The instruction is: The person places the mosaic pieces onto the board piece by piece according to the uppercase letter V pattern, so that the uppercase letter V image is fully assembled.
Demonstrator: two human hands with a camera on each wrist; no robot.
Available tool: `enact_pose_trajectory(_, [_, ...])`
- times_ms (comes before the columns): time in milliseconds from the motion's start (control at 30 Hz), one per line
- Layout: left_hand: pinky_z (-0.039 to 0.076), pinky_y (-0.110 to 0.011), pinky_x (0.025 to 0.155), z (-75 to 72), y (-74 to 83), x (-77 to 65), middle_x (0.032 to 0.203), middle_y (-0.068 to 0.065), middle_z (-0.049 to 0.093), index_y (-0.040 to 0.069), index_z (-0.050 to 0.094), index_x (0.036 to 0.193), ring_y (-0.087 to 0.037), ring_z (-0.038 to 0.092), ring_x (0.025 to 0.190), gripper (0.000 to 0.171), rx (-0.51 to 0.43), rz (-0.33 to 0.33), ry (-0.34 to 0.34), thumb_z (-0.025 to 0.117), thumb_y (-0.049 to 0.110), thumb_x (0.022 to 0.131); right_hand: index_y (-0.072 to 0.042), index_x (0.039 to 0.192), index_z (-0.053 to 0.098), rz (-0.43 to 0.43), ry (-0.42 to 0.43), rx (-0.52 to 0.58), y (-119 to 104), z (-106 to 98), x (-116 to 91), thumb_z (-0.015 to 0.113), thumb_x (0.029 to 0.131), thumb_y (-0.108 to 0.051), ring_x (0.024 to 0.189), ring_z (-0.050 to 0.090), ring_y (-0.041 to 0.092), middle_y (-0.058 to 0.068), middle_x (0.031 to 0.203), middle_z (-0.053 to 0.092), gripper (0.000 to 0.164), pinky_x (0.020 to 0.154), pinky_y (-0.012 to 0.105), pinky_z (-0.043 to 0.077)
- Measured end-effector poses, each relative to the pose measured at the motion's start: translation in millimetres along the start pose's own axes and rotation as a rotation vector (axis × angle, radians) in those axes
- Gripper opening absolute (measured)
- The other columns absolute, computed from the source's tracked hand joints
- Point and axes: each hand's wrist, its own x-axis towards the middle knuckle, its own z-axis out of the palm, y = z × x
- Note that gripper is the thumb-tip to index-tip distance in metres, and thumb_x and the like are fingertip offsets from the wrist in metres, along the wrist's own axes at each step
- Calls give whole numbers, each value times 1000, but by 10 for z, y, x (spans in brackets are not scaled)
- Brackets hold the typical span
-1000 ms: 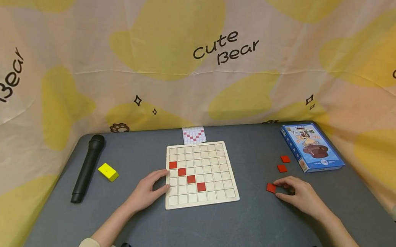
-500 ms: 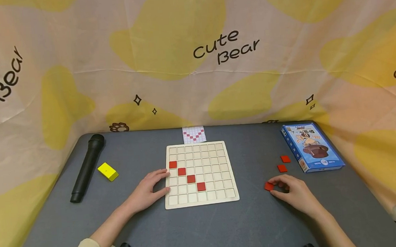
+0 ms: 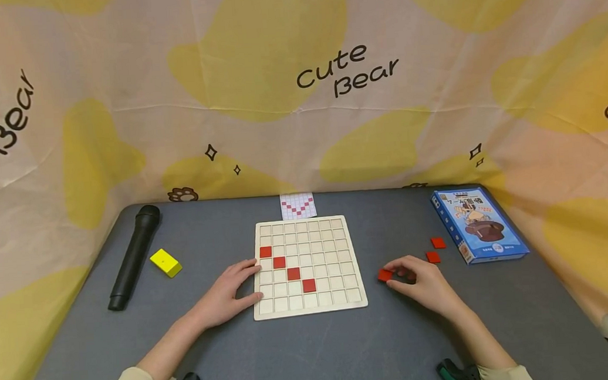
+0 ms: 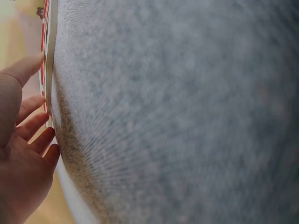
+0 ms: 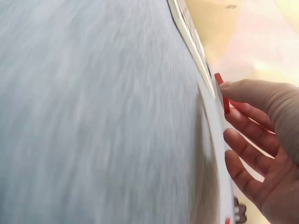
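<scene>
A pale grid board (image 3: 338,298) lies mid-table, with several red square tiles (image 3: 293,274) set in its cells along a diagonal from the left side down toward the lower middle. My left hand (image 3: 228,295) touches the board's left edge with thumb and fingertips, its fingers fairly straight. To the right of the board, my right hand (image 3: 427,284) pinches a red square tile (image 3: 384,275) between thumb and fingers. In the right wrist view that tile (image 5: 222,93) is seen edge-on, off the table, with the other fingers loosely bent below.
Two loose red tiles (image 3: 433,257) lie beside a blue box (image 3: 480,225) at the right. A patterned card (image 3: 298,205) sits behind the board. On the left are a black microphone (image 3: 134,258) and a yellow block (image 3: 166,262). A printed cloth (image 3: 275,86) hangs behind the table.
My right hand has moved left toward the board, carrying the pinched red tile with it. The left hand stays at the board's left edge.
</scene>
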Motion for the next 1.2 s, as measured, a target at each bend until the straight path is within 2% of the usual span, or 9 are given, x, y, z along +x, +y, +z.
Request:
enact_pose_trajectory(400, [28, -62, 106, -2, -20, -23, 152, -14, 36, 5, 45, 145, -39, 28, 140, 76, 24, 20, -40, 71, 46, 87, -18, 107, 72, -100, -60, 104, -314, 378, 338, 80, 81, -17, 79, 56, 13, -6, 91, 63, 26, 69, 27, 48])
enact_pose_trajectory(533, [24, -65, 106, 1, -29, -36, 154, -14, 33, 7, 44, 146, -39, 22, 143, 81, 49, 35, -52, 71, 52, 84, -16, 106, 72, -142, -87, 156, -402, 488, 430, 79, 82, -14, 75, 57, 13, -2, 87, 62, 25, 68, 27, 50])
enact_pose_trajectory(700, [23, -67, 106, 3, -34, -45, 156, -14, 30, 8, 42, 148, -38, 19, 144, 85, 61, 49, -62, 72, 54, 83, -12, 105, 72, -174, -115, 213, -475, 603, 536, 77, 82, -11, 79, 61, 14, -1, 89, 64, 23, 72, 28, 53])
enact_pose_trajectory(1200, [23, -62, 108, -8, -27, -42, 157, -14, 29, 4, 39, 149, -38, 25, 142, 88, 82, 49, -80, 73, 52, 83, -13, 105, 73, -172, -134, 131, -583, 734, 682, 75, 84, -12, 77, 56, 15, -1, 90, 64, 21, 68, 26, 46])
